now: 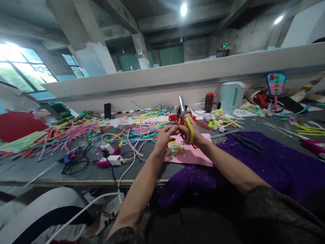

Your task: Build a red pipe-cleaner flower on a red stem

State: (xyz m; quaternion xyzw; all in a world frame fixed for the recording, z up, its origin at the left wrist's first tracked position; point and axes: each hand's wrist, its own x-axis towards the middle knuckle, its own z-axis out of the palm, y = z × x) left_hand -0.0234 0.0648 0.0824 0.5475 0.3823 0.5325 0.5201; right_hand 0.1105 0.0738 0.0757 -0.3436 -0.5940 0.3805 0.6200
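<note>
at left, spread along the dark grey tabletop point(96, 174), a tangled heap of multicoloured fuzzy craft stems point(68, 130), loose, probably for easy picking. nearer the front edge, a blue gun-shaped tool point(68, 157), laid on its side; then a white plastic power block point(115, 160), presumably set close for the sake of short leads. at centre, left hand point(165, 136) with fingertips pinched together on a small red fuzzy flower-like piece point(173, 118), apparently near its base to steady it; exact point of grip too small to tell. just beside, right hand point(195, 130) clamped around yellow-handled metal scissors point(190, 128), with blades aimed up and away, perhaps to spare the fingers close to the red piece. below both, a flat pink paper-like sheet point(200, 156) bearing a little pile of yellow and teal clippings point(175, 148), likely laid there as a catch for scraps. at right, dark-handled pliers point(247, 142) resting on a rumpled purple cloth point(274, 162), seemingly parked clear of the pink sheet.
</note>
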